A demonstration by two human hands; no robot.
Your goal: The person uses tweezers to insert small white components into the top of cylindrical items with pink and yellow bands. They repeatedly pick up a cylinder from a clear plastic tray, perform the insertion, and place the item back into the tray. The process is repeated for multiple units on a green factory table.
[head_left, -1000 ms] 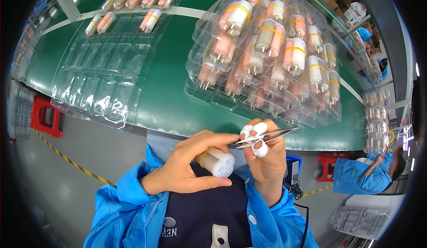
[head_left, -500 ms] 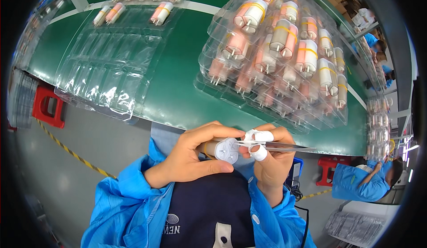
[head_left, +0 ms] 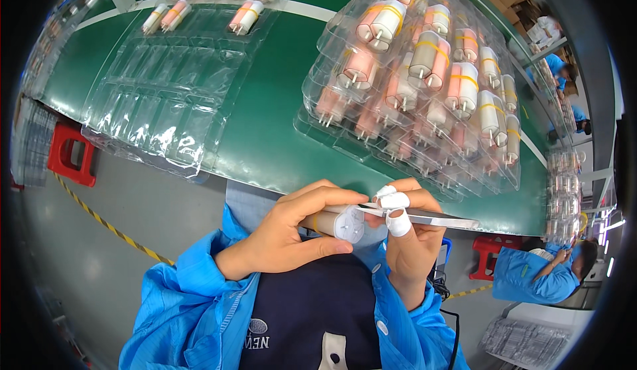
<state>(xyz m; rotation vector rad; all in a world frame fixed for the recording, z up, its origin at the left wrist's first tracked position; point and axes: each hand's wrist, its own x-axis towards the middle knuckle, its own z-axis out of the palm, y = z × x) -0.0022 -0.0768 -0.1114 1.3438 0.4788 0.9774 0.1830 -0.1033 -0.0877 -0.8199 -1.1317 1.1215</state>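
Observation:
My left hand (head_left: 282,227) is closed around a pale cylindrical part (head_left: 348,225) with a yellow band, its whitish round end facing right. Fine detail on that end is too small to make out. My right hand (head_left: 415,241) pinches metal tweezers (head_left: 448,220), their narrow tips pointing left to the upper rim of the part's end. Whether the tips touch it I cannot tell. White wraps cover several right fingertips. Both hands are in front of the green table's near edge, above my lap.
On the green table (head_left: 265,111), stacked clear trays (head_left: 312,128) hold many banded white, grey and pink cylinders at the right. Another clear tray (head_left: 156,105) lies at the left, cylinders along its far side. Red stools (head_left: 58,154) flank the table; a person in blue (head_left: 531,274) sits at right.
The tweezers have turned, showing more of their flat side, and moved slightly right with my right hand. The cylindrical part in my left hand has shifted a little to the right.

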